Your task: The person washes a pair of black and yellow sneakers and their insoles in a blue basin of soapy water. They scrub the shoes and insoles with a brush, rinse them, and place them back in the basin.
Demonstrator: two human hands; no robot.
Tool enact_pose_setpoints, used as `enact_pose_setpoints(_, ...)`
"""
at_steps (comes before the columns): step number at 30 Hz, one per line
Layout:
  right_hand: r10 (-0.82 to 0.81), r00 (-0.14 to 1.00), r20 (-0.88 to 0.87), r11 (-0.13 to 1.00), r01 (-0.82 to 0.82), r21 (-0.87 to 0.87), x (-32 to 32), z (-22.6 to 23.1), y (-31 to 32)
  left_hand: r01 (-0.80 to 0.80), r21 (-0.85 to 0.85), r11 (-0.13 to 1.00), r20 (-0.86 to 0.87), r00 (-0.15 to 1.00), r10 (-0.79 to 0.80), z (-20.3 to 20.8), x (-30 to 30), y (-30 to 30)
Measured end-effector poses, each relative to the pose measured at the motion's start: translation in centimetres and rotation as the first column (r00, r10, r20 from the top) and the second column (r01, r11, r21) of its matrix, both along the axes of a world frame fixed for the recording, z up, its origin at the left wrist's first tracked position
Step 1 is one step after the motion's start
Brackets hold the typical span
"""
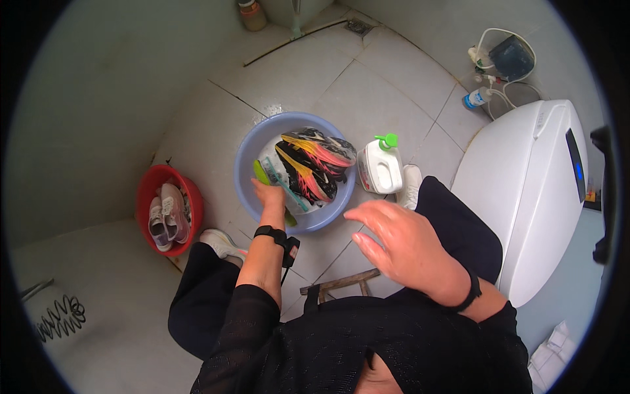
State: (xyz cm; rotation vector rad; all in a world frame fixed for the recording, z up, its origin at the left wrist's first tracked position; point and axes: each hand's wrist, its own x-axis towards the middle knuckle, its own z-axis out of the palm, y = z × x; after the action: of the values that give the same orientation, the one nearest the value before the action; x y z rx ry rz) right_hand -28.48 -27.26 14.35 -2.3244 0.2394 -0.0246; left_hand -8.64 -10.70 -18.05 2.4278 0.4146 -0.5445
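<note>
A blue plastic basin (243,150) stands on the floor with whitish suds inside. Two wet black shoes with yellow and pink patterns (303,172) (325,150) lie in it, along with a clear teal brush-like tool (279,178). At the basin's left side, my left hand (268,193) closes over a long lime-green object (261,172), whose ends show above and below the hand. My left fingertips are partly hidden. My right hand (400,240) hovers right of the basin, wet, empty, its fingers and thumb apart. Just beyond it stands a white jug with a green pump (382,169).
A red bucket (144,202) holding pale shoes (172,210) is at the left. On the right is a white toilet (535,190), with a bottle (476,98) and hoses behind it. A wooden stool (348,281) shows below me. A floor drain (359,26) lies at the back.
</note>
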Motion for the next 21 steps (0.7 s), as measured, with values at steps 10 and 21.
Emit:
enact_pose_setpoints(10, 0.023, 0.993, -0.114, 0.999, -0.019, 0.039, 1.4, -0.3, -1.7, 0.483, 0.154, 0.862, -0.024, 0.874, -0.485, -8.5, -1.3, 0.7)
enact_pose_setpoints(21, 0.044, 0.956, -0.289, 0.994, -0.014, 0.105, 3.8, -2.6, -2.0, 0.224, 0.051, 0.973, 0.329, 0.916, -0.228, -11.1, -2.6, -0.1)
